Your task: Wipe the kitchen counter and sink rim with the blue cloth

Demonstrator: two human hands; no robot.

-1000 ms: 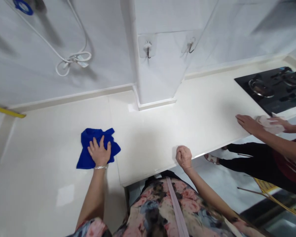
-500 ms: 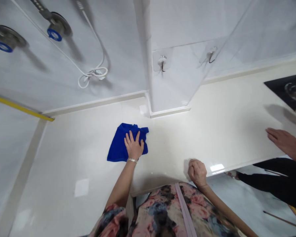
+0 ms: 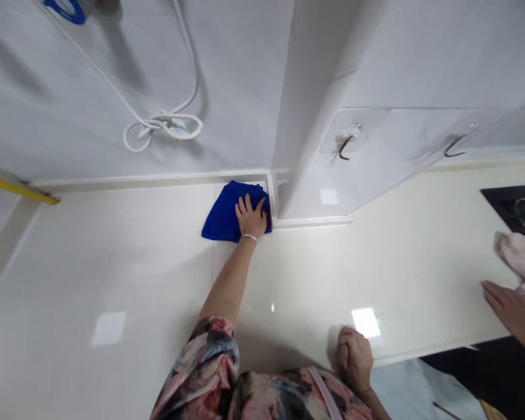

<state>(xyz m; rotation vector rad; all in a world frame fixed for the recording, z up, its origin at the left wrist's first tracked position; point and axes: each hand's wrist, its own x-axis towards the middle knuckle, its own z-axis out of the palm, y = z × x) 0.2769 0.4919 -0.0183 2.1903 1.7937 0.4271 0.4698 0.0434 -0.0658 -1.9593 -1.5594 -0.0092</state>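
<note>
My left hand [image 3: 251, 218] lies with spread fingers on a blue cloth [image 3: 222, 214], pressing it against the white countertop [image 3: 149, 256]. The cloth is spread out in the corner where the back wall meets the side of a jutting wall pillar [image 3: 306, 169]. A bracelet circles my left wrist. My right hand [image 3: 354, 357] rests as a closed fist on the counter near its front edge, and nothing shows in it.
At the right, another person's hand [image 3: 514, 315] is over the counter beside a pale pink cloth [image 3: 522, 256] and a black cooktop [image 3: 507, 201]. A looped white cable [image 3: 170, 125] and hooks [image 3: 345, 146] hang on the walls. A yellow pipe [image 3: 20, 188] is at left.
My left hand has pushed the blue cloth away from me into the corner by the pillar. My right fist stays by the front edge. The camera view has shifted.
</note>
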